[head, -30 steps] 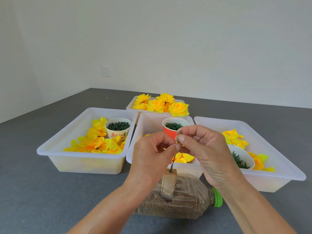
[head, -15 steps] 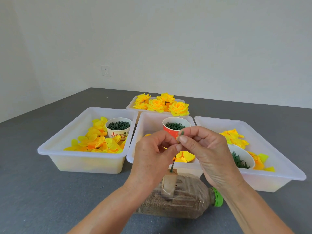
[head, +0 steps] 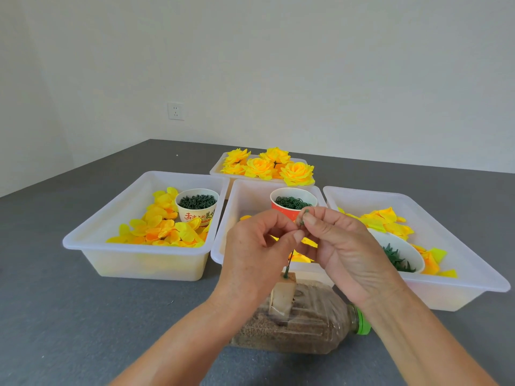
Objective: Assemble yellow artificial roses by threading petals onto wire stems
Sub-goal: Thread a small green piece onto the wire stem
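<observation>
Grey table (head: 69, 316): bare stretch at left and near edge. Three white bins side by side w/ rims near touching; left bin (head: 92, 240) holds yellow petals (head: 164, 229). Sand-filled bottle (head: 303, 327) lies in front. Left hand (head: 255, 253) pinches wire stem (head: 289, 261) upright in block (head: 282, 298); right hand (head: 342, 246) pinches small green piece (head: 303, 217) at stem top.

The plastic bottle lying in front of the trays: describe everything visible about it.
The plastic bottle is clear, lies on its side on the grey surface, and has a green cap pointing to the person's right. It looks partly filled with brown, sand-like grains. A tan block is fixed on its upper side, and a thin green wire stem stands in that block. Both forearms cross in front of it, hiding part of it.
</observation>
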### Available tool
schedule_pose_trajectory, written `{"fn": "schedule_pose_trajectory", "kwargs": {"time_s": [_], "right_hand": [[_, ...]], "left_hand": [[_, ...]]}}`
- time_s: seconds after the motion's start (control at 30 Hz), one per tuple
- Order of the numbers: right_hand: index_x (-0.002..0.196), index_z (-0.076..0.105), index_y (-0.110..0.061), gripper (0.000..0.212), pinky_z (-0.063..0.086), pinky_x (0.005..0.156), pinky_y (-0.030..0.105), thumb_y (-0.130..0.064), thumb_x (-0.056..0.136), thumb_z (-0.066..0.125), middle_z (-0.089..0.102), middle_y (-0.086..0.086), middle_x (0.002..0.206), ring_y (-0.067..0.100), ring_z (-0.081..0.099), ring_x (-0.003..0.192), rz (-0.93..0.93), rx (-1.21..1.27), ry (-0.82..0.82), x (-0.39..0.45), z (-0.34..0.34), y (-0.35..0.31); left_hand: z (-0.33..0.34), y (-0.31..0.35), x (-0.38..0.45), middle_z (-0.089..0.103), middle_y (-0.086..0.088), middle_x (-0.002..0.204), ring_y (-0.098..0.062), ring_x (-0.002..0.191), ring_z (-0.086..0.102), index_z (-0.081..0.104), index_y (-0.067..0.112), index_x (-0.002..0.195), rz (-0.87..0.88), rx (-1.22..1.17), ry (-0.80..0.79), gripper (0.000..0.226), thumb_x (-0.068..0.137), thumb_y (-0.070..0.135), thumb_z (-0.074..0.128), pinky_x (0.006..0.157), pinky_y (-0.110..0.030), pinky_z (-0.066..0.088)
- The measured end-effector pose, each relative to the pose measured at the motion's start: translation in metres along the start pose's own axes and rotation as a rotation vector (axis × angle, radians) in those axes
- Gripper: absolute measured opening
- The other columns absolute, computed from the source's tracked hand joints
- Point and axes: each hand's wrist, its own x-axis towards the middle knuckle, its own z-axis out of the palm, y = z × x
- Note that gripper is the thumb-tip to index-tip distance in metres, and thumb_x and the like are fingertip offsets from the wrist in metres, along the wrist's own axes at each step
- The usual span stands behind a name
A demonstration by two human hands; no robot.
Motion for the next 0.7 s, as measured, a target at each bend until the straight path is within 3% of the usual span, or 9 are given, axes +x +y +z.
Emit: {"fn": "schedule_pose_trajectory", "kwargs": {"time_s": [0.13,0.3,0.4,0.57,0.7], "right_hand": [[0.072,0.073,-0.013,0.009,0.053,0.062,0.023,-0.018,0.068,0.066,0.067,0.001,0.073,0.010,0.063,0.070,-0.093,-0.055,-0.030,-0.001,-0.003,-0.003],[0.074,0.073,-0.019,0.020,0.051,0.061,0.018,-0.001,0.077,0.066,0.069,0.004,0.065,0.010,0.064,0.061,-0.314,-0.385,-0.026,-0.002,-0.003,-0.005],[0.071,0.073,-0.020,0.021,0.053,0.064,0.019,-0.002,0.077,0.067,0.069,0.003,0.064,0.010,0.064,0.062,-0.312,-0.406,-0.004,-0.002,-0.005,0.001],[0.072,0.074,-0.027,0.008,0.052,0.069,0.021,-0.023,0.065,0.071,0.070,-0.002,0.068,0.007,0.062,0.067,-0.252,-0.398,0.055,-0.007,-0.006,0.012],[0.070,0.073,-0.031,0.025,0.049,0.066,0.014,-0.007,0.073,0.072,0.070,-0.009,0.070,0.000,0.062,0.067,-0.273,-0.448,0.049,-0.008,-0.007,0.016]], "left_hand": [[0.000,0.000,0.000,0.057,0.009,0.053,-0.006,0.046,0.048,0.063,0.019,0.065,0.001,0.008,0.000,0.020,0.081,0.008,0.069,0.049,-0.017,0.040],[0.000,-0.001,0.000,0.055,0.011,0.048,-0.003,0.044,0.048,0.062,0.018,0.062,-0.012,0.035,0.006,0.022,0.082,0.009,0.068,0.047,-0.014,0.038],[0.000,-0.003,-0.001,0.056,0.011,0.048,-0.002,0.045,0.049,0.062,0.018,0.062,-0.030,0.045,0.000,0.023,0.081,0.008,0.069,0.046,-0.012,0.038],[-0.002,-0.008,-0.005,0.059,0.006,0.052,-0.005,0.047,0.052,0.063,0.013,0.063,-0.068,0.047,0.001,0.019,0.077,0.004,0.073,0.046,-0.012,0.039],[-0.005,-0.011,-0.006,0.063,0.004,0.057,-0.007,0.050,0.053,0.066,0.013,0.067,-0.103,0.073,-0.035,0.016,0.075,-0.001,0.071,0.049,-0.015,0.040]]}}
